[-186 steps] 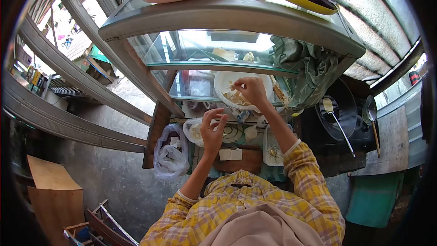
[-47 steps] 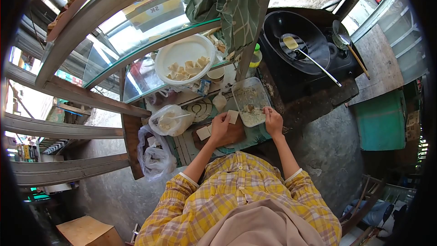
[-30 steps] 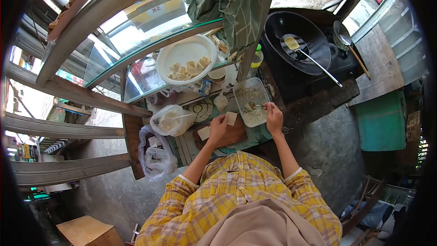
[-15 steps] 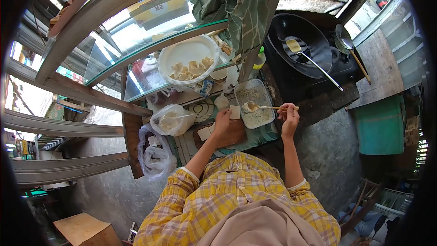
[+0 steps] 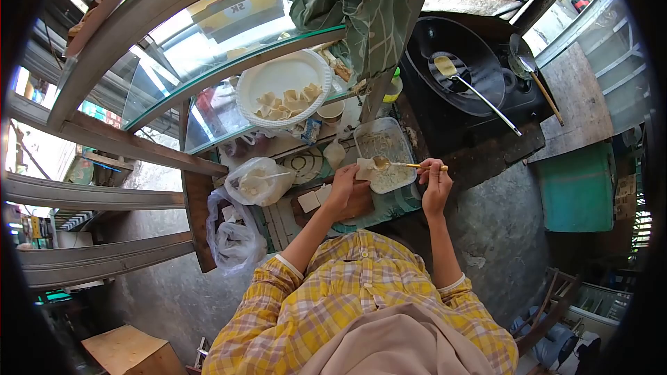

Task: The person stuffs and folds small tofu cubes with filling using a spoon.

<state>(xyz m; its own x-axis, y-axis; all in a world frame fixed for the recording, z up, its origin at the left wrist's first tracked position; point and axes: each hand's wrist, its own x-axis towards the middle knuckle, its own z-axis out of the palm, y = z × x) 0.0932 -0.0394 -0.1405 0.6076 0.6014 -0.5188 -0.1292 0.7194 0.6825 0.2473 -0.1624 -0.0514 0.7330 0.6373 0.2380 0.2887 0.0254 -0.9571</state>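
Pinched in my left hand (image 5: 342, 186) is a pale square dough wrapper (image 5: 365, 168), held at the left rim of a clear plastic tub (image 5: 390, 137) of whitish-green filling. My right hand (image 5: 435, 185) grips the handle of a spoon (image 5: 381, 162), whose bowl meets the wrapper's right edge. Below my left hand lies a wooden board (image 5: 352, 207), and a small stack of square wrappers (image 5: 315, 197) rests at its left end. A small tied clear bag (image 5: 334, 153) sits just above my left hand.
A white plate (image 5: 253, 90) of folded wrappers stands behind. To the right, a black wok (image 5: 424, 62) on the stove holds a spatula (image 5: 445, 66). Plastic bags (image 5: 258, 182) lie at the left edge, beside a wood-and-glass display case (image 5: 240, 75).
The spoon has moved left from over the tub to the wrapper. My left hand has brought the wrapper slightly right and up, close to the spoon.
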